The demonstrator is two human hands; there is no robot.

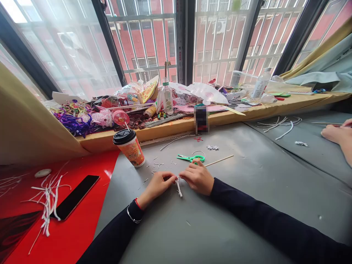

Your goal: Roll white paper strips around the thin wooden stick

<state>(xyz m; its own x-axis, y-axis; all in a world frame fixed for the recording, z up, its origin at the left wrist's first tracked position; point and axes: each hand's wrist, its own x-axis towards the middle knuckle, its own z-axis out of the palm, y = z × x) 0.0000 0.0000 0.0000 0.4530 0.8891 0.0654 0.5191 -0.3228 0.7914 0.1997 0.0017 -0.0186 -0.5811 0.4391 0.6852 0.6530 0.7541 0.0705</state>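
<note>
Cord (179,189) between both hands (159,185), bottle labels (259,88) illegible

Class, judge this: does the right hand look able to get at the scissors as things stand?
Probably yes: the scissors lie just beyond the right hand, nothing seen standing between. It appears to pinch the white strip, so would likely let go first.

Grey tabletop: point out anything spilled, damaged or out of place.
Small white scraps lie strewn between the paper cup and the left hand, looking like uncollected litter. Nothing else stands out as spilled or damaged; the cup's lid is on.
</note>
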